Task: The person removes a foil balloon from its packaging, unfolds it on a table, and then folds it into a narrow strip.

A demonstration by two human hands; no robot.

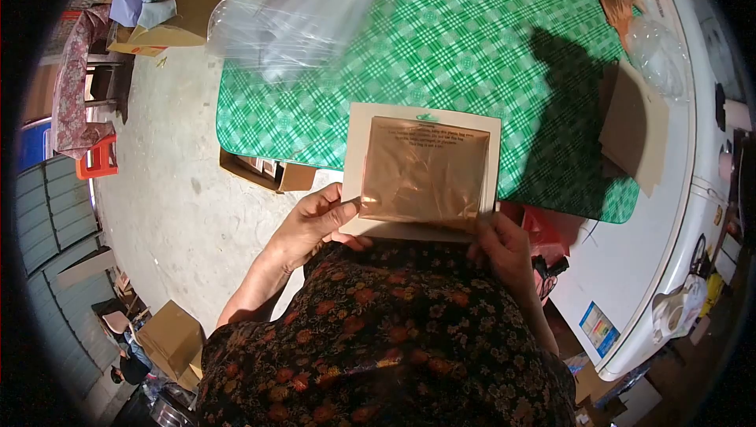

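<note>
Both lower corners of a pale card (354, 136) are gripped, one by the left hand (315, 222), one by the right hand (505, 242) — thumbs on top, other fingers mostly hidden. A brown film packet (425, 175) lies flat on the card; the thumbs sit near its lower corners, likely so the slick film can't slide. Both are held over the near edge of the green checked surface (449, 49), probably for easy viewing. Pale sheets (636, 128) overlap its right edge; farther off, clear bags (299, 18) lie loose — perhaps for quick reach.

2 grips (319, 224) (506, 247), 1 brn pkt (425, 175), prob. 1 stool (99, 157).
</note>
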